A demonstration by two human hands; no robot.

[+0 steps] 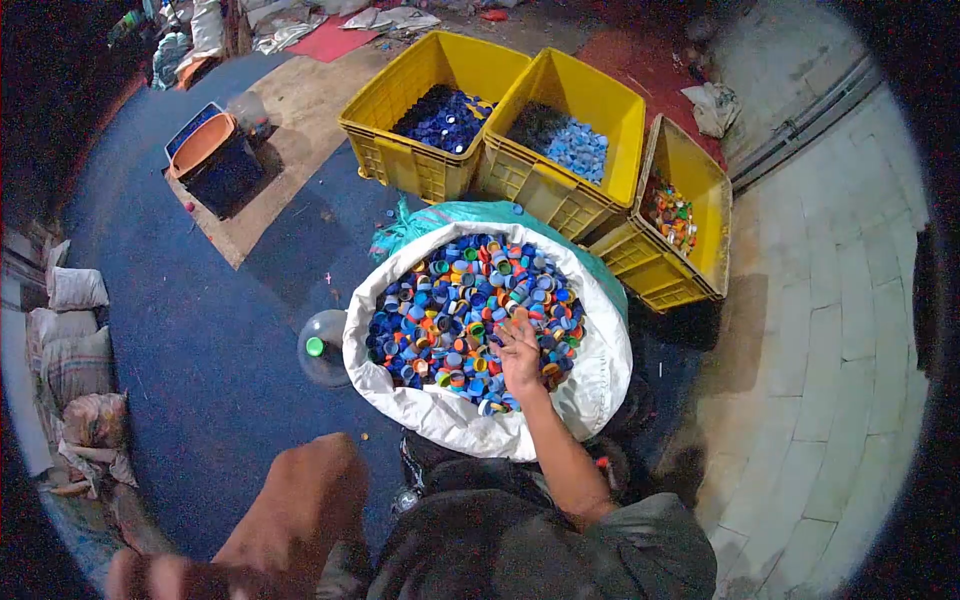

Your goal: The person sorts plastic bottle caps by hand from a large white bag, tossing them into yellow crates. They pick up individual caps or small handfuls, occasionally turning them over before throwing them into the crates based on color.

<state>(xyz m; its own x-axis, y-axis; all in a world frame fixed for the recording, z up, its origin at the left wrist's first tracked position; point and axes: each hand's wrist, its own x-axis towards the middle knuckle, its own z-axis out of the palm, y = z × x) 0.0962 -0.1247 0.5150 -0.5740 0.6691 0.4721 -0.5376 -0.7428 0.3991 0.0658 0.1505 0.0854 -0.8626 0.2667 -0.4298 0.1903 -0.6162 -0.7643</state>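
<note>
A white sack (487, 432) with its mouth rolled wide open stands in front of me, full of loose plastic bottle caps (430, 335) in blue, orange, green, red and white. My right hand (517, 355) reaches over the caps on the right side of the sack. Its fingers are spread, with the fingertips right at the caps and nothing gripped. At the bottom left edge, beside my bent knee (310, 495), my left hand (155, 578) appears smeared by motion and far from the sack.
Beyond the sack stand three yellow crates: one with dark blue caps (395, 160), one with light blue caps (555, 178), one with orange caps (650, 260). A clear container with a green cap (315, 346) lies left. An orange basin (203, 143) stands farther back; stuffed sacks (78, 365) line the left.
</note>
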